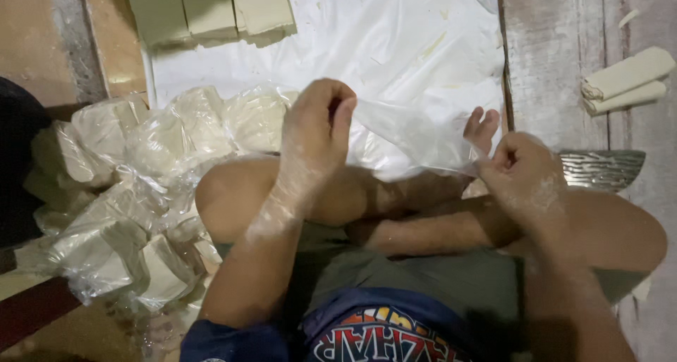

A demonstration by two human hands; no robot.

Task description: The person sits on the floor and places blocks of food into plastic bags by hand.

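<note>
My left hand [319,126] and my right hand [523,170] both pinch the edges of a clear plastic bag [416,140] and hold it stretched between them, above my crossed legs. Flour dusts both hands and forearms. I cannot see anything inside the bag. To my left lies a heap of packed dough pieces in clear bags [134,193]. A white plastic sheet [395,45] covers the floor in front of me.
Flat pale dough slabs [211,9] lie at the sheet's far edge. Two rolled dough pieces [626,80] rest on the wooden boards at right. A ribbed metal tool [603,168] pokes out beside my right knee. A dark shape sits at the left edge.
</note>
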